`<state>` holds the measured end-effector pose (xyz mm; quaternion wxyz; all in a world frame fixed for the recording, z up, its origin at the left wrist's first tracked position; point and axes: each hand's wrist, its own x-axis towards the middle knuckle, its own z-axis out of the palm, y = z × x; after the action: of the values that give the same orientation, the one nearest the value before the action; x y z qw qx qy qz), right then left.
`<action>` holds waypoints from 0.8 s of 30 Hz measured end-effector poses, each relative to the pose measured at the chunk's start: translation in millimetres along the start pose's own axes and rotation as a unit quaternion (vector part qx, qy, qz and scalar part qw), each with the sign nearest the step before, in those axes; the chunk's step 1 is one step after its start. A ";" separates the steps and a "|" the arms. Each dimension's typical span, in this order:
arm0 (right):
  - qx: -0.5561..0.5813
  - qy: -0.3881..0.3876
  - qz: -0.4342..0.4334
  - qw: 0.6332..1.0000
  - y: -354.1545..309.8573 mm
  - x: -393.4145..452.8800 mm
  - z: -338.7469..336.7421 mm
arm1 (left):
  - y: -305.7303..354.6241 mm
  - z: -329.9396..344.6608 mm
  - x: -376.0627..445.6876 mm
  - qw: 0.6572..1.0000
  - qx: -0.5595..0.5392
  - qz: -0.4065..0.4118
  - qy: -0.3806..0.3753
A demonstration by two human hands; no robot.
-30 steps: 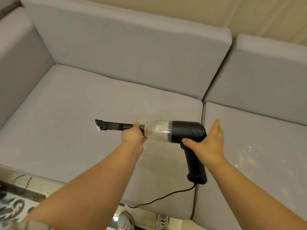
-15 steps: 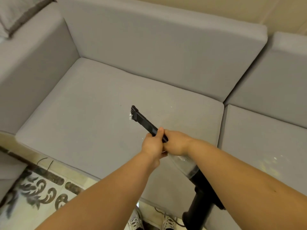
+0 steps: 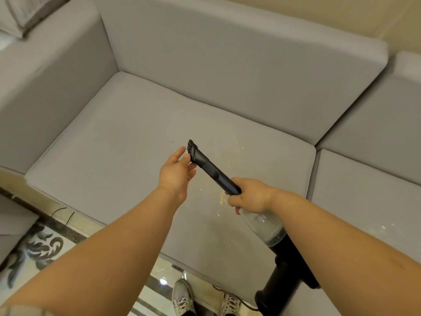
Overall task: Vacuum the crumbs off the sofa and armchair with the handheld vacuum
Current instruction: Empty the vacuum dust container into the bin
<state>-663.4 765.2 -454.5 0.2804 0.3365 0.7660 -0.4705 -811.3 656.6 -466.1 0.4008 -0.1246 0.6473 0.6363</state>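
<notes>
Hands are busy with the handheld vacuum (image 3: 271, 229) and not with cleaning yet. A moment ago both hands sat close together on the black nozzle (image 3: 214, 172), and a little before that the vacuum lay flat across, held at each end. Now the left hand (image 3: 176, 173) has slid up to the brush tip (image 3: 193, 149), and its fingertips touch the bristles; they seem to pick at some pale fluff there, but that bit is too small to be sure. Whether those fingers pinch or just touch, I cannot tell. The right hand (image 3: 249, 197) is curled tight around the bottom of the nozzle, just where it meets the clear cup. The black handle hangs down below the right hand, near the person's shoes (image 3: 182, 297). The brush tip points up and away from both hands, held in the air above the sofa seat (image 3: 114, 144). Crumbs (image 3: 222, 198) lie on the seat under and just beyond the right hand, and more lie on the next cushion (image 3: 364, 201) out past the right arm. So I think the person is cleaning or fixing the brush first. The crumbs look untouched, so most of the job is still to do.
</notes>
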 end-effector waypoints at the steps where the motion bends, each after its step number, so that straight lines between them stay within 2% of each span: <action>1: 0.003 0.000 0.001 1.000 0.1 0.5 0.1 | 1.1 -0.7 2.0 1.000 0.018 0.010 0.005; 10: 0.012 0.005 0.019 1.000 4.3 4.4 0.8 | 8.9 -7.1 15.1 0.979 0.183 0.085 0.023; 15: 0.017 0.026 0.032 0.999 16.5 3.1 -6.8 | 18.8 -24.8 26.6 0.992 0.101 0.026 0.073; 21: 0.000 0.025 0.039 0.999 17.4 3.0 -5.9 | 12.8 -24.2 26.8 0.993 0.119 -0.014 0.008; 24: 0.006 0.028 0.034 0.999 13.2 3.3 -2.4 | 6.4 -21.1 22.9 0.994 0.107 -0.026 0.003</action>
<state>-655.4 772.6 -463.0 0.2726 0.3771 0.7586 -0.4561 -838.1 646.1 -479.7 0.4266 -0.0995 0.7093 0.5522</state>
